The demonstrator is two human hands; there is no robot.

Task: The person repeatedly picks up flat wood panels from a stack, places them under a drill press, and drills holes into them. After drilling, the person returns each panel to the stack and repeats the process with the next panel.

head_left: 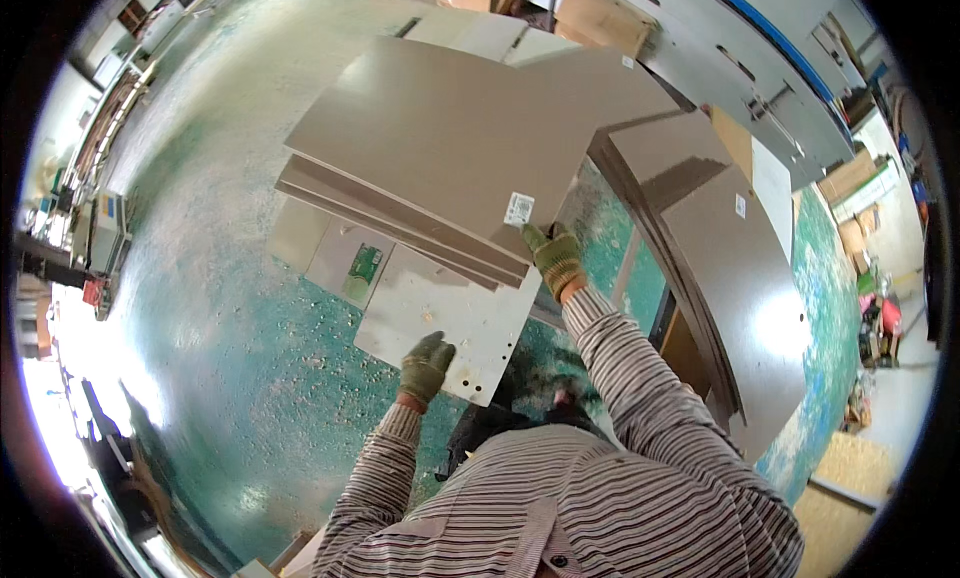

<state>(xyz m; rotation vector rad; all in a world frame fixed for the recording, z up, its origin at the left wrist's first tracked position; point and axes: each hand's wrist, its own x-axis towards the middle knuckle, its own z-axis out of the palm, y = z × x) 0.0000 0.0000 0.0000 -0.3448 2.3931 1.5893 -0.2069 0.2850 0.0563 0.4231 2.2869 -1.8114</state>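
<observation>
Both of my hands wear green knit gloves. My right hand [555, 258] is closed on the near right corner of the top brown panel [450, 128], beside a white label [519, 209]. Under that panel lie several more brown boards [390, 218], fanned slightly apart along their near edges. My left hand [428, 366] lies with its fingers over the near edge of a white board [440, 303], holding nothing that shows. This board has dark holes near its corner and sticks out from beneath the stack toward me.
To the right stands a second stack of brown panels [735, 228], curved by the lens. A green label [365, 263] sits on a pale board at left. The green floor [230, 338] carries scattered chips. Cardboard boxes [605, 20] and a grey machine [700, 53] stand at the back.
</observation>
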